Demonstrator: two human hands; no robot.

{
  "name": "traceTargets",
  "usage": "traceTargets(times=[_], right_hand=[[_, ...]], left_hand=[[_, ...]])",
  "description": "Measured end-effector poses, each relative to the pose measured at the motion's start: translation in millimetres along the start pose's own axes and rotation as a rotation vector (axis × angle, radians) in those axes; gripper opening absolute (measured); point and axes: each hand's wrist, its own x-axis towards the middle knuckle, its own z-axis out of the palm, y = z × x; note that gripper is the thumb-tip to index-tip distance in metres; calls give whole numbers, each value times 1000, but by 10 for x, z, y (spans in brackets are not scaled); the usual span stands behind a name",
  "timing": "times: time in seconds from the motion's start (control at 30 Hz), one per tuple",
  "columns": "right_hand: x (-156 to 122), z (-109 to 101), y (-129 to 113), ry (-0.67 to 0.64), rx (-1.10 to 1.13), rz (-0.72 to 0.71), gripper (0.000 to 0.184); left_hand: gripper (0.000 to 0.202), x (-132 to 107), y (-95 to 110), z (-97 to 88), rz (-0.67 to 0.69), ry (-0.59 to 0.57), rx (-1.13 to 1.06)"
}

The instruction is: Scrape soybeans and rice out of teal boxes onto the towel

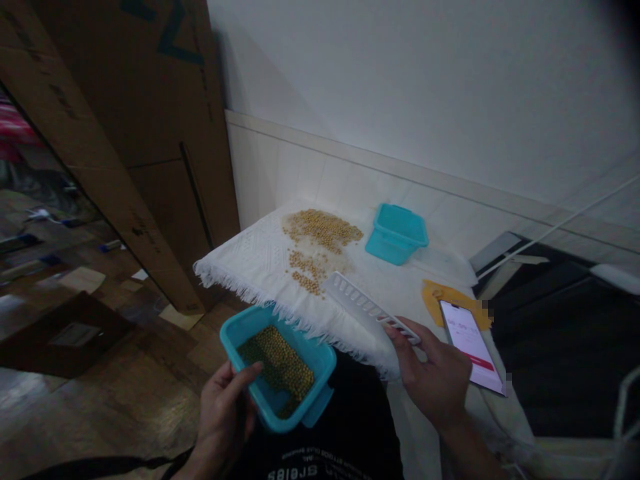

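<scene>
1. Head view, your left hand (227, 400): it is at the lower left, its grip clamped on the near left side of a turquoise tub (320, 353), thumb over the rim. The tub is tilted, in front of your dark clothing and just below the fringed edge of the white-clothed surface (245, 253).
2. Inside that tub, small round beans (290, 363) cover much of the bottom. They look yellowish on one side and dark green on the other; the dim light hides whether these are two kinds.
3. Your right hand (435, 373): its grip is closed on the near end of a white slotted strip (373, 310). The far end points away, just beside some loose beans (320, 227); you cannot tell whether it touches the cloth.
4. Those loose yellowish beans lie in a broad patch towards the wall (425, 80), with a smaller scatter nearer you.
5. A second turquoise tub (395, 247) stands right of the patch, apart from it.
6. Beside your right hand lies a lit phone (467, 347), partly over a yellow-orange item (434, 303).
7. At left stands a tall cardboard box (165, 133).
</scene>
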Motion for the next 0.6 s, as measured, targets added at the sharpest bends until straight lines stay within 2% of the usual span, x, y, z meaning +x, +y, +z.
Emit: traceTargets(times=[0.6], right_hand=[[46, 44, -50, -67, 85, 29, 28]], left_hand=[[36, -35, 44, 47, 4, 15, 0]])
